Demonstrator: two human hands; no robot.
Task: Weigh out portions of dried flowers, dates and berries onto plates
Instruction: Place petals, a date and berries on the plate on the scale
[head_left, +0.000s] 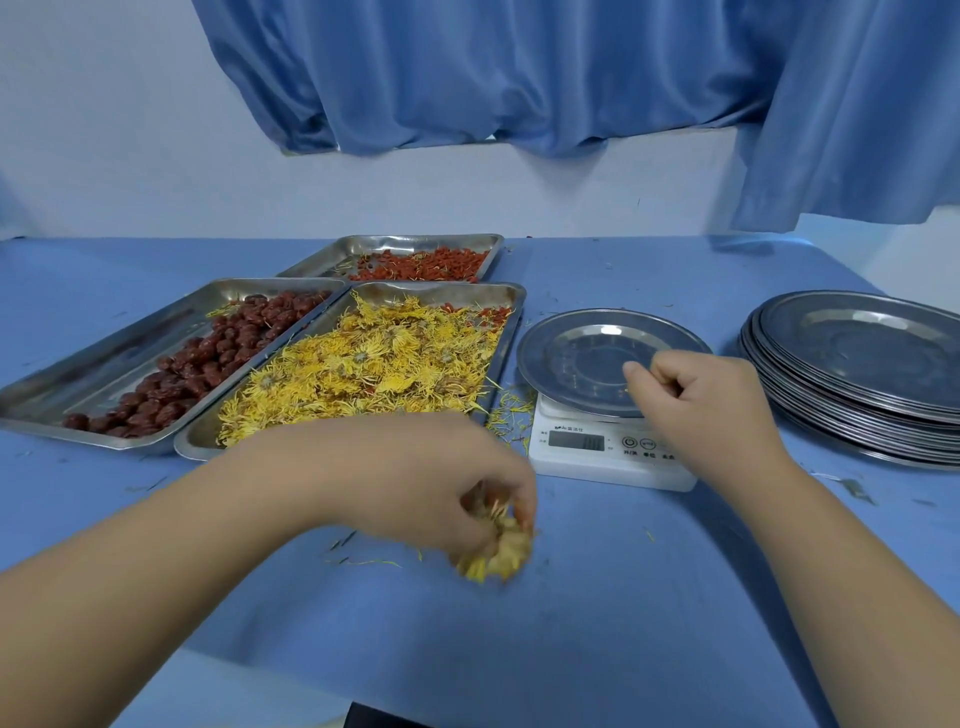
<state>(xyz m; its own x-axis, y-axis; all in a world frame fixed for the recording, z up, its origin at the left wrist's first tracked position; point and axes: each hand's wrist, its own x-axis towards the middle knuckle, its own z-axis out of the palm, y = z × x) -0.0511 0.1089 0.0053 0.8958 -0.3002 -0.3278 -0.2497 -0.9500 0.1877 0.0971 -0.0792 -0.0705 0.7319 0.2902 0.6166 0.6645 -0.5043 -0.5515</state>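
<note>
Small food-portioning work station, prob. improvised: table w/ blue cloth (623, 597), blue curtain (519, 78) over a plain wall (130, 130). Bulk steel trays (104, 374), digital scale (576, 460), stack of plates (857, 364) — no stove or sink in view.

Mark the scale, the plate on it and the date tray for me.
scale (576, 442): head view, on its display.
plate (571, 358): head view, bare inner surface.
date tray (124, 345): head view, bare left part.
</note>
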